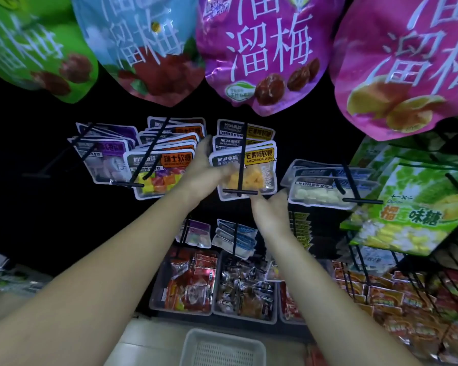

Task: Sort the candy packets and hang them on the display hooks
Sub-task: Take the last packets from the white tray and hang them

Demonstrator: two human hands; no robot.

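Note:
Mango candy packets (251,165) with yellow labels hang on a black display hook (240,191) at centre. My left hand (204,170) reaches up to the left edge of the front mango packet, its fingers blurred against the plastic. My right hand (271,210) is just below the hook's end bar, fingers apart and holding nothing. To the left hang orange-label mixed candy packets (164,167) and purple-label packets (103,157). White candy packets (320,188) hang on the hook to the right.
Large plum bags (257,51) hang overhead in green, blue and pink. Green durian candy bags (413,207) sit on a wire rack at right. Grey bins (185,283) of red and dark snacks lie below. A white basket (224,348) stands on the floor.

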